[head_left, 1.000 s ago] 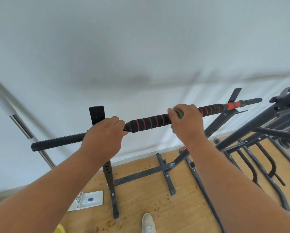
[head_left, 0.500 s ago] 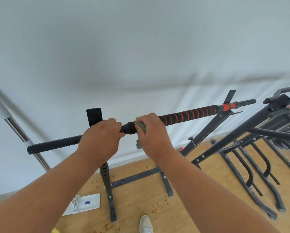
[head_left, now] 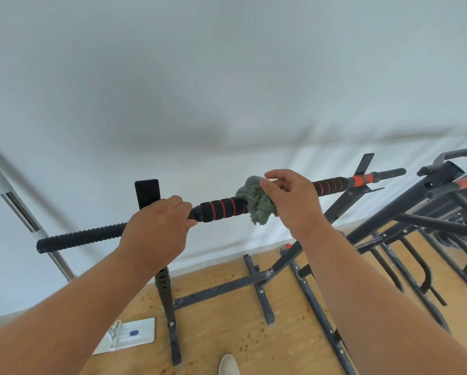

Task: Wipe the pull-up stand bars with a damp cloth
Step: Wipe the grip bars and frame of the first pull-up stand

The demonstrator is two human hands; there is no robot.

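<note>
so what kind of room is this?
Probably a home gym or a fitness equipment storage room: a pull-up stand with a foam-grip bar, more black exercise frames crowded to the right, wood floor, plain white wall.

Bright, soft, even daylight. Faint diffuse shadow on the wall (head_left: 213,131). No glare. Strong wide-angle bending at the edges; slight blur on the pole (head_left: 24,212) at left.

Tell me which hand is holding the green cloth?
The right hand pinches the bunched green cloth against the striped foam grip of the pull-up bar. The left hand only grips the bar itself, with no cloth.
</note>
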